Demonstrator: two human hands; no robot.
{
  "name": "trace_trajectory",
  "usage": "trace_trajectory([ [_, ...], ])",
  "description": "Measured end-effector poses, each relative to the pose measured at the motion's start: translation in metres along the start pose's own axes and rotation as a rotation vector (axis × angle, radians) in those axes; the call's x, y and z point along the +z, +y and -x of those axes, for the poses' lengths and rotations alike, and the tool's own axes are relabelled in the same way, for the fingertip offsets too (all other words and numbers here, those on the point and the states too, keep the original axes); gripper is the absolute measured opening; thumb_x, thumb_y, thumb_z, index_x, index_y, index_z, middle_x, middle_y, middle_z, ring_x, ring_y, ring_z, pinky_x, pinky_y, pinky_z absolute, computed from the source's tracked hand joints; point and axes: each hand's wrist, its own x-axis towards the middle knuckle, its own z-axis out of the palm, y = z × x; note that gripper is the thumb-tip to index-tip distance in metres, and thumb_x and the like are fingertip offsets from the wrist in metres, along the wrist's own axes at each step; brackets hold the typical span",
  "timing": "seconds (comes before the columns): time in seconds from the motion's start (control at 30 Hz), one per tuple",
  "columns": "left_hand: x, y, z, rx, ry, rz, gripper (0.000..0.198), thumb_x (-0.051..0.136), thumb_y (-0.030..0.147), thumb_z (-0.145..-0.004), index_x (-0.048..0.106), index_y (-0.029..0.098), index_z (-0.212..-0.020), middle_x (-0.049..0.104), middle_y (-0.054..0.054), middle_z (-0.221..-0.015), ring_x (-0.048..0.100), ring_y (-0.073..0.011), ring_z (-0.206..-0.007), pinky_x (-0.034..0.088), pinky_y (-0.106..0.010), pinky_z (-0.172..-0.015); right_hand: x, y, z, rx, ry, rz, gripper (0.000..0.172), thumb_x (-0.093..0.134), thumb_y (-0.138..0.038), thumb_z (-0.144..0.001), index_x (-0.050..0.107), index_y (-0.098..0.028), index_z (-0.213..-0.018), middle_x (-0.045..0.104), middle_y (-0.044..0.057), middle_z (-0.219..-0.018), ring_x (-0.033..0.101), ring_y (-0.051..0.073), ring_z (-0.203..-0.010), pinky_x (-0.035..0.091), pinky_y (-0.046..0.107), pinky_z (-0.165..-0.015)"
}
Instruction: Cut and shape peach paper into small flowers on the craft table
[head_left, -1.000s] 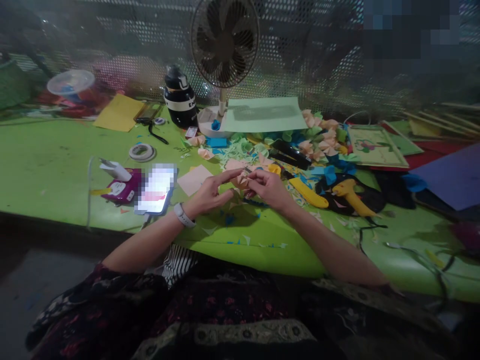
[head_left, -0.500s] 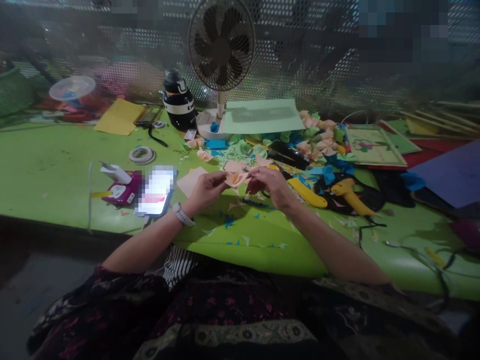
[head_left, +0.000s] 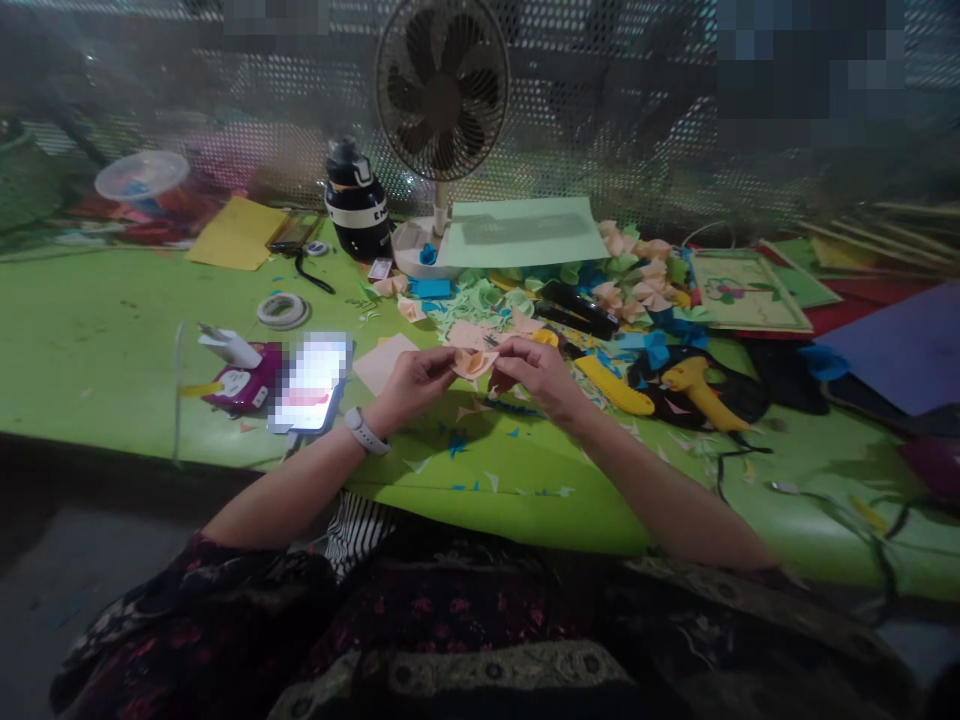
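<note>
My left hand (head_left: 415, 383) and my right hand (head_left: 536, 375) meet above the green table (head_left: 112, 330), both pinching a small folded peach paper piece (head_left: 473, 362). Left fingers grip its left side, right fingers its right edge. A watch is on my left wrist (head_left: 365, 431). Peach paper squares (head_left: 386, 362) lie on the table just behind the hands.
A phone (head_left: 311, 382) and a pink tape dispenser (head_left: 240, 375) lie at the left. Tape roll (head_left: 283, 310), black bottle (head_left: 357, 205) and fan (head_left: 441, 90) stand behind. Paper flowers (head_left: 637, 275), a yellow cutter (head_left: 615, 388) and a glue gun (head_left: 701, 390) crowd the right.
My left index finger was stretched out over the paper; it has curled in and both hands now pinch the piece, held slightly higher.
</note>
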Motion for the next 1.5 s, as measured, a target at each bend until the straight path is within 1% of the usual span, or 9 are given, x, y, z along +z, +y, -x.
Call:
trace_trajectory([
  [0.1,0.000,-0.002,0.002,0.050,0.000,-0.159,0.023,0.056,0.021,-0.089,0.073,0.016,-0.105,0.078,-0.009,-0.095,0.074,-0.0192,-0.081,0.059,-0.031,-0.075,0.001,0.003,0.000,-0.063,0.035,0.182,0.023,0.060,-0.030,-0.075,0.067,-0.017,-0.092,0.069,0.002,-0.069,0.063,0.015,-0.059,0.050,0.028,-0.060],
  [0.23,0.002,-0.007,0.005,0.140,0.014,-0.329,0.026,0.057,0.019,-0.087,0.071,0.018,-0.109,0.078,-0.010,-0.099,0.074,-0.0196,-0.079,0.058,-0.030,-0.070,0.003,0.012,0.001,-0.264,0.069,0.551,0.030,0.058,-0.025,-0.077,0.070,-0.016,-0.103,0.070,0.002,-0.073,0.060,0.015,-0.062,0.046,0.028,-0.062],
  [0.37,0.003,-0.007,0.007,0.178,0.022,-0.397,0.030,0.055,0.016,-0.087,0.070,0.017,-0.113,0.077,-0.011,-0.103,0.075,-0.0198,-0.083,0.059,-0.031,-0.074,0.005,0.020,0.000,-0.409,0.052,0.784,0.030,0.050,-0.026,-0.090,0.070,-0.019,-0.110,0.076,0.008,-0.099,0.067,0.020,-0.083,0.048,0.031,-0.075],
  [0.47,0.002,-0.005,0.007,0.180,0.022,-0.426,0.029,0.054,0.017,-0.089,0.070,0.016,-0.113,0.078,-0.011,-0.101,0.075,-0.0196,-0.081,0.059,-0.030,-0.071,0.003,0.023,-0.001,-0.462,0.041,0.898,0.030,0.045,-0.026,-0.095,0.071,-0.018,-0.108,0.076,0.011,-0.105,0.068,0.024,-0.094,0.048,0.033,-0.080],
  [0.63,0.001,-0.005,0.006,0.165,0.019,-0.476,0.029,0.053,0.016,-0.090,0.070,0.016,-0.114,0.078,-0.010,-0.101,0.074,-0.0176,-0.076,0.059,-0.028,-0.067,0.002,0.024,-0.002,-0.480,0.048,0.905,0.030,0.046,-0.024,-0.094,0.067,-0.018,-0.116,0.074,0.011,-0.111,0.067,0.024,-0.098,0.049,0.034,-0.084],
  [0.83,0.004,-0.005,0.008,0.170,0.001,-0.500,0.031,0.053,0.015,-0.090,0.069,0.017,-0.115,0.078,-0.010,-0.098,0.073,-0.0173,-0.071,0.057,-0.027,-0.063,0.004,0.025,-0.002,-0.456,0.062,0.993,0.027,0.047,-0.021,-0.093,0.067,-0.018,-0.110,0.075,0.010,-0.105,0.067,0.023,-0.092,0.047,0.032,-0.076],
  [1.03,0.004,-0.002,0.008,0.144,0.008,-0.525,0.028,0.053,0.015,-0.089,0.070,0.018,-0.112,0.079,-0.008,-0.094,0.072,-0.0174,-0.069,0.056,-0.026,-0.062,0.005,0.026,-0.003,-0.529,0.060,1.094,0.030,0.046,-0.018,-0.092,0.066,-0.016,-0.115,0.074,0.013,-0.106,0.066,0.025,-0.095,0.046,0.032,-0.075],
  [1.2,0.005,-0.001,0.009,0.139,-0.003,-0.546,0.025,0.053,0.018,-0.090,0.070,0.017,-0.108,0.078,-0.008,-0.089,0.071,-0.0174,-0.066,0.054,-0.027,-0.060,0.005,0.029,-0.005,-0.583,0.077,1.179,0.028,0.039,-0.016,-0.094,0.067,-0.015,-0.103,0.073,0.012,-0.091,0.064,0.023,-0.084,0.044,0.032,-0.072],
  [1.5,0.007,-0.002,0.012,0.147,0.029,-0.595,0.021,0.051,0.025,-0.094,0.069,0.017,-0.101,0.074,-0.007,-0.080,0.065,-0.0147,-0.059,0.048,-0.025,-0.056,0.014,0.031,-0.001,-0.503,0.143,1.044,0.026,0.041,-0.018,-0.092,0.065,-0.016,-0.103,0.073,0.011,-0.091,0.064,0.023,-0.083,0.043,0.031,-0.071],
])
